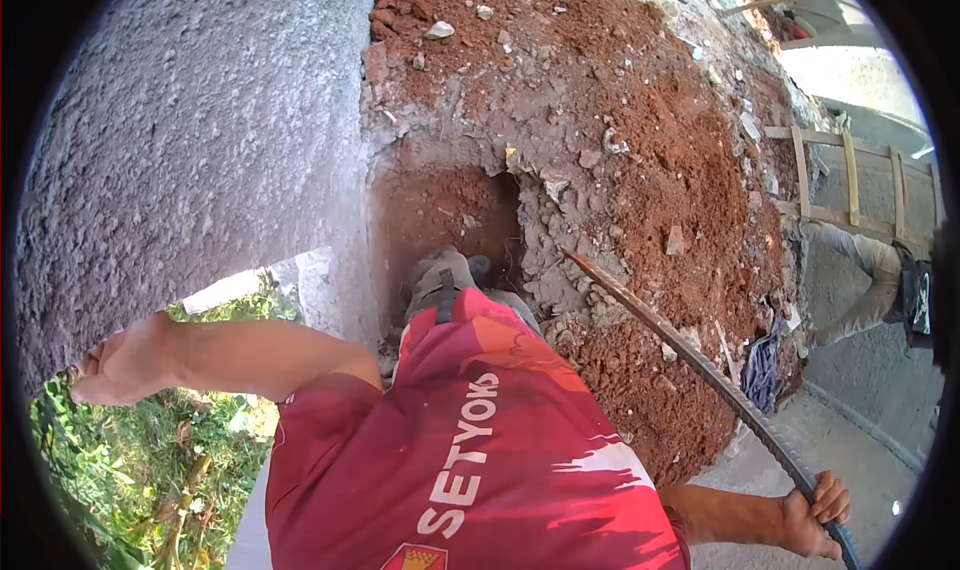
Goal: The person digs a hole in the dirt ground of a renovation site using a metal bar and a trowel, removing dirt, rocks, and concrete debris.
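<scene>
My right hand (815, 517) is closed around a long ribbed steel bar (700, 360) near its upper end, at the lower right. The bar slants up and left, and its rusty, tapered tip is over the rubble at the right side of a dug hole (440, 205). My left hand (125, 363) rests against the edge of the rough grey wall (200, 130), with nothing seen in it; its fingers show only in part. Below my red shirt (470, 440), my legs reach down into the hole, where my feet are mostly hidden.
Loose red soil (680, 170) with stones and broken cement surrounds the hole. A wooden ladder-like frame (850, 180) and another person's legs (860, 280) are at the right. Dark crumpled cloth (763, 370) lies near the soil's edge. Green plants (130, 460) grow at lower left.
</scene>
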`<state>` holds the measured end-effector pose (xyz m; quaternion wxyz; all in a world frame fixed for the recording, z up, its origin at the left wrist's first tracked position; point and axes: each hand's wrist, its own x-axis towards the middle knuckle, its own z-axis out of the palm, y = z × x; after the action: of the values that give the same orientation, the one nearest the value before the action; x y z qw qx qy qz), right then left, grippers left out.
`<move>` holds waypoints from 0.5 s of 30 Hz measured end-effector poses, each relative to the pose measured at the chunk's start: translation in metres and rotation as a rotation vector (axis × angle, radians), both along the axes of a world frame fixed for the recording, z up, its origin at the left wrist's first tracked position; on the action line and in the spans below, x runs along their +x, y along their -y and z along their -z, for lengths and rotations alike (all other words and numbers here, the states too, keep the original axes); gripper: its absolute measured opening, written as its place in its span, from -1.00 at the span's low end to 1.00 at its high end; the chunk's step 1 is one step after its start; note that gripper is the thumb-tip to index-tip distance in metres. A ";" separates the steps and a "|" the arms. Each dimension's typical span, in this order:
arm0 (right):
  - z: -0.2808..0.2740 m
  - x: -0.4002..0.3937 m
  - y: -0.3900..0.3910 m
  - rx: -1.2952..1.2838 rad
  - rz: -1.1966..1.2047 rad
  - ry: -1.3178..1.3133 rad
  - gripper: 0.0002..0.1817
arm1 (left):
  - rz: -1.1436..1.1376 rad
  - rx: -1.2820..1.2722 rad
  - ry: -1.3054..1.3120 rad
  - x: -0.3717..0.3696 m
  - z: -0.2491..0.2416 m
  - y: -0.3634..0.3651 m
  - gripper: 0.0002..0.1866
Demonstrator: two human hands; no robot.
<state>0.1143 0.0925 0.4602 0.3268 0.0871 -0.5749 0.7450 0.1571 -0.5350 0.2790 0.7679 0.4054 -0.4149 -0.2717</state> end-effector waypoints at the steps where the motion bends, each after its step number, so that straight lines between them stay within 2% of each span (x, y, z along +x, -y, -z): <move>1: 0.012 -0.021 0.015 0.006 -0.132 -0.002 -0.10 | -0.188 -0.039 -0.079 -0.006 0.001 -0.020 -0.40; 2: 0.024 -0.039 0.031 0.011 -0.259 -0.010 -0.10 | -0.414 -0.081 -0.081 -0.011 0.003 -0.040 -0.53; 3: 0.038 -0.055 0.043 -0.013 -0.293 0.017 -0.33 | -0.394 -0.308 0.010 -0.018 0.010 -0.057 -0.57; 4: 0.054 -0.071 0.063 -0.012 -0.357 0.045 -0.33 | -0.367 -0.526 0.105 -0.030 0.021 -0.078 -0.60; 5: 0.069 -0.086 0.086 -0.006 -0.422 0.077 -0.32 | -0.028 -0.646 0.070 -0.050 0.035 -0.111 -0.64; 6: 0.086 -0.098 0.105 0.025 -0.475 0.096 -0.30 | 0.437 -0.662 0.232 -0.061 0.057 -0.140 -0.50; 7: 0.102 -0.108 0.123 0.056 -0.531 0.115 -0.29 | 0.862 -0.558 0.405 -0.071 0.079 -0.170 -0.35; 9: 0.130 -0.123 0.161 0.042 -0.654 0.130 -0.27 | 1.433 -0.418 0.575 -0.106 0.100 -0.239 -0.01; 10: 0.139 -0.127 0.177 0.028 -0.741 0.134 -0.26 | 1.589 -0.422 0.533 -0.113 0.120 -0.277 0.03; 11: 0.144 -0.128 0.191 0.020 -0.770 0.137 -0.26 | 1.575 -0.456 0.460 -0.119 0.125 -0.305 -0.20; 13: 0.145 -0.127 0.212 0.084 -0.821 0.102 -0.27 | 1.682 -0.115 0.419 -0.126 0.148 -0.349 -0.53; 14: 0.137 -0.129 0.216 0.080 -0.828 0.103 -0.27 | 1.675 -0.114 0.424 -0.131 0.145 -0.343 -0.53; 15: 0.118 -0.130 0.216 0.090 -0.694 0.101 -0.25 | 1.616 -0.134 0.425 -0.137 0.136 -0.334 -0.54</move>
<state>-0.0154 -0.1237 0.3425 0.0212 0.2545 -0.5586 0.7891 0.0204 -0.2006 0.1433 0.2646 -0.0207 -0.7290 -0.6309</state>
